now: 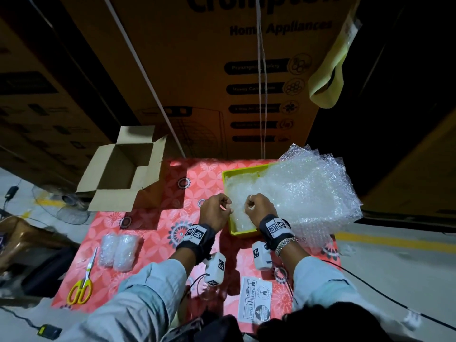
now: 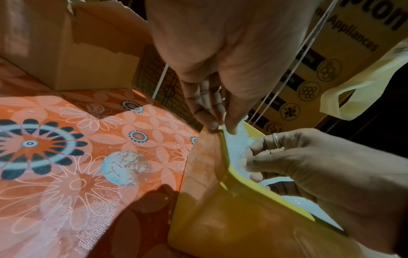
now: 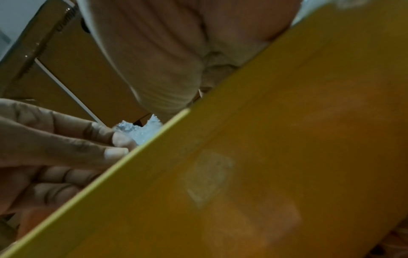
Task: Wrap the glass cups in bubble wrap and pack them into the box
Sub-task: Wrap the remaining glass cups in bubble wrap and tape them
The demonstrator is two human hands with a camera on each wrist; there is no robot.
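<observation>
Both my left hand (image 1: 215, 210) and right hand (image 1: 259, 207) pinch bubble wrap (image 1: 308, 191) in the yellow tray (image 1: 243, 233); box (image 1: 121, 169) far left, scissors (image 1: 82, 282) near left.

We count two wrapped bundles (image 1: 118, 252), one open cardboard box (image 1: 121, 169), one yellow tray (image 1: 243, 232), one pair of scissors (image 1: 82, 283), one sheet of labels (image 1: 257, 301) and two hands (image 1: 215, 211).
</observation>
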